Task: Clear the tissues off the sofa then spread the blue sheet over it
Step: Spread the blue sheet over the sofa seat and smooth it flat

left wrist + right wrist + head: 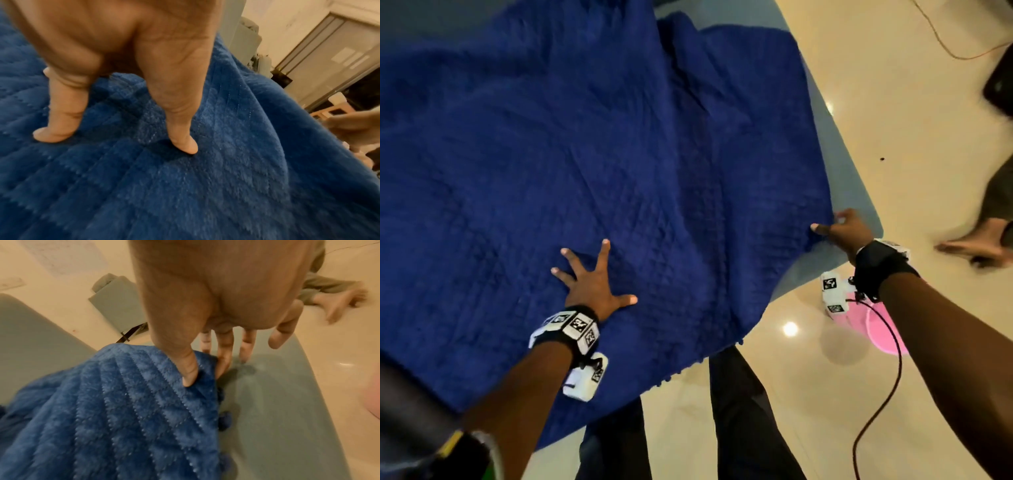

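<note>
A quilted blue sheet (585, 154) lies spread over the pale grey-blue sofa (859, 178), covering most of it. My left hand (592, 274) rests flat on the sheet with its fingers splayed; in the left wrist view the fingertips (185, 146) press into the sheet (226, 178). My right hand (839, 228) pinches the sheet's right edge near the sofa's corner. The right wrist view shows the thumb (189, 369) on top of the sheet (123, 402) and fingers beneath its edge, above bare sofa (267, 402). No tissues are in view.
The glossy cream floor (893, 102) lies right of the sofa. A pink object (883, 329) sits on the floor by my right wrist. Another person's bare foot (972, 245) stands at the right. An orange cable (945, 41) runs across the floor. My dark trouser legs (739, 411) stand below.
</note>
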